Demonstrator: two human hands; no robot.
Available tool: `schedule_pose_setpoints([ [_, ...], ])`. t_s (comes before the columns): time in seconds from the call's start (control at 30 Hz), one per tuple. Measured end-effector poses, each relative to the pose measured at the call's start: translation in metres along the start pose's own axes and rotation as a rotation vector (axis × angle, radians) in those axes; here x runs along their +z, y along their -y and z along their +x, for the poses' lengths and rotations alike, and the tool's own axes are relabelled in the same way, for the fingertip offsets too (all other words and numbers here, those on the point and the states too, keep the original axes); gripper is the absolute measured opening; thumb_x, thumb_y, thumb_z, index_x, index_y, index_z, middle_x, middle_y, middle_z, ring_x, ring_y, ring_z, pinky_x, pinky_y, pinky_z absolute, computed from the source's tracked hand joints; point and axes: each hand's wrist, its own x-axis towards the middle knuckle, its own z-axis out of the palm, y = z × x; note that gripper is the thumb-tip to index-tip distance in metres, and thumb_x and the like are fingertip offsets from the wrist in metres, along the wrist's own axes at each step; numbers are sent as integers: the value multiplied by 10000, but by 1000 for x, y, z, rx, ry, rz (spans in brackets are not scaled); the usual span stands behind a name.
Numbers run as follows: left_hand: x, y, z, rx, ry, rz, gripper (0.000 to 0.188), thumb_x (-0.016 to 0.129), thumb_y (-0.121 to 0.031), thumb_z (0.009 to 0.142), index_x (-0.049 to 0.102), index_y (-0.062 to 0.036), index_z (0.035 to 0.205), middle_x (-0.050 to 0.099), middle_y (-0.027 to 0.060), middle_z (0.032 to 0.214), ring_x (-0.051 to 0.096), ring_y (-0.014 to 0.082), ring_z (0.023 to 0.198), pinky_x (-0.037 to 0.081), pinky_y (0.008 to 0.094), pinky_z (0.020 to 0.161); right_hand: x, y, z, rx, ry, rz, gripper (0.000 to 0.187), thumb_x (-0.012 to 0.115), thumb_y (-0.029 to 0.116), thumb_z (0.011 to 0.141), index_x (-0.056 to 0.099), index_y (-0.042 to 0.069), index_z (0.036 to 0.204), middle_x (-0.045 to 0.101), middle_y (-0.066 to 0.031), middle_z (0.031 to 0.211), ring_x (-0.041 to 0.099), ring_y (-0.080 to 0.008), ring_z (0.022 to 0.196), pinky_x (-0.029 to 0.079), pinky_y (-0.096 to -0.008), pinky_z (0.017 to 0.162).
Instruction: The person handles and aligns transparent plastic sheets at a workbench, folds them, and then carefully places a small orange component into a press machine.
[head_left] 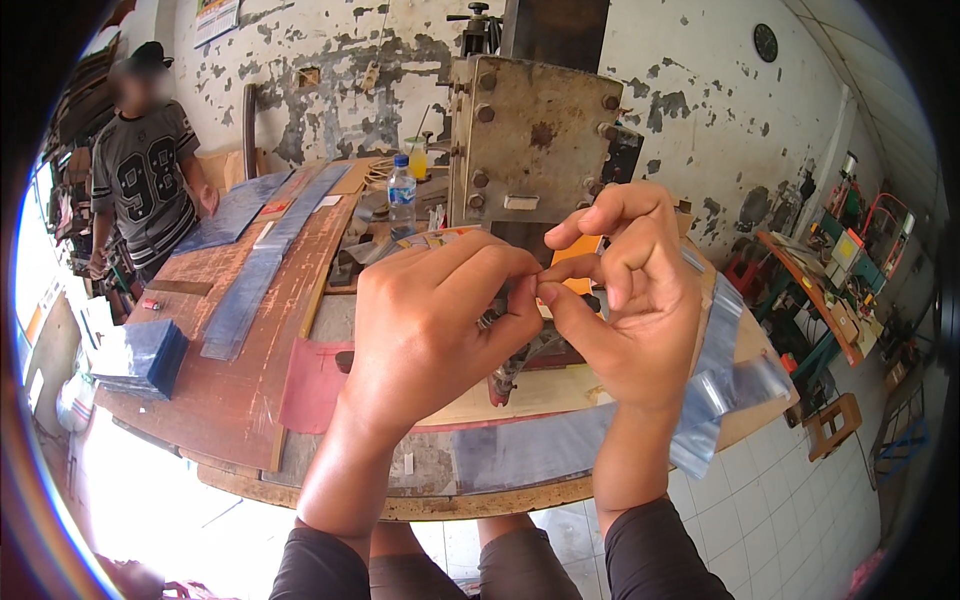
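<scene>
Both hands are raised over the table, fingertips meeting in front of a heavy metal press [540, 135]. My left hand [430, 320] is closed, thumb and forefinger pinched together. The thumb and forefinger of my right hand [635, 300] pinch at the same spot, its other fingers curled loosely above. Whatever lies between the fingertips is too small to make out. Below the hands, a strip of clear bluish plastic sheet [530, 450] lies along the table's near edge. A red sheet [315, 385] lies beside my left wrist.
A stack of blue plastic sheets [145, 360] sits at the left on the brown table [250, 375], with long plastic strips [245, 285] behind it. A water bottle [401, 200] stands beside the press. More plastic [715, 400] hangs over the right edge. Another person [145, 170] stands at the far left.
</scene>
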Motion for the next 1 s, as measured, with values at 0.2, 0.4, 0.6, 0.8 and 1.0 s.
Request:
schedule_pose_setpoints([
  [0.2, 3, 1, 2, 3, -32, 12, 153, 768, 20, 720, 663, -45, 810, 678, 52, 739, 662, 178, 602, 508, 295, 538, -1, 7, 0, -63, 32, -164, 322, 653, -183, 800, 442, 51, 732, 510, -132, 1144, 653, -226, 1087, 640, -299, 813],
  [0.4, 16, 7, -1, -13, -142, 27, 163, 772, -19, 715, 646, -81, 798, 646, 32, 724, 632, 217, 570, 491, 321, 522, -2, 3, 2, -33, 21, -88, 292, 637, -183, 823, 465, 50, 788, 514, -123, 1153, 661, -237, 1106, 641, -300, 819],
  [0.6, 6, 11, 5, -160, -201, 22, 88, 707, -8, 787, 632, -50, 802, 632, 49, 711, 636, 170, 565, 480, 307, 505, -26, -4, 8, 190, -175, 405, 111, 613, 71, 981, 506, 70, 949, 557, -100, 1097, 652, -224, 1034, 616, -376, 802],
  [0.8, 6, 6, 1, -133, 48, -56, 58, 667, -5, 854, 649, -30, 805, 650, 52, 715, 604, 136, 559, 439, 281, 496, -37, -20, 11, 272, -221, 630, 180, 511, 247, 1059, 536, 88, 979, 590, -61, 1000, 633, -186, 933, 568, -378, 805],
  [1.0, 12, -1, 1, -143, 43, -110, 58, 681, 17, 885, 712, -30, 869, 707, 36, 770, 644, 104, 625, 456, 250, 511, -24, -10, 13, 319, -251, 607, 248, 482, 284, 1074, 528, 94, 922, 574, -57, 941, 609, -170, 862, 550, -352, 738],
])
